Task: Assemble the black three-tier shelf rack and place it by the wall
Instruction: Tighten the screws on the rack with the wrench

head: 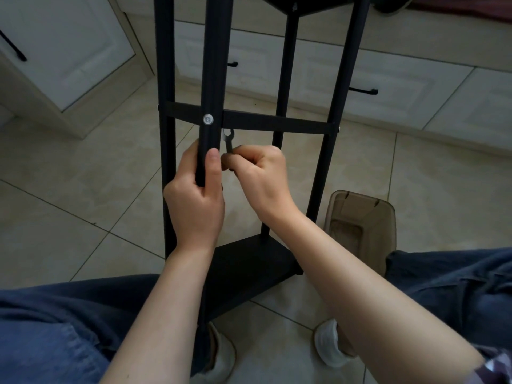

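Pale beige floor tiles (69, 176) run up to white panelled cabinets with black bar handles (83, 51), and the black metal three-tier shelf rack (346, 65) stands upright on that floor between the person's knees, not yet by the wall. Its black bottom shelf panel (249, 261) lies below both wrists, close to the feet.

The left hand (195, 195) is wrapped round the round black front post (212, 65), thumb laid up along it. I judge this grip steadies the post so the joint does not twist while it is tightened. Just above that thumb sits a silver round-headed bolt (208, 119), passing through the post into the flat black crossbar (277, 124).

The right hand (260, 176), just beside the left, pinches the shank of a small flat grey spanner (227, 137) in curled fingertips. The tool rises from those fingers, its open end just under the crossbar behind the post. That placement suggests it is meant to catch a nut on the back of the bolt. Whether it is seated on one cannot be told.

Beyond the right forearm, a translucent brown plastic box (360, 217) rests on the tiles, within easy reach, likely for fittings.

By my reading the frame is largely built and fastening is the step in hand.
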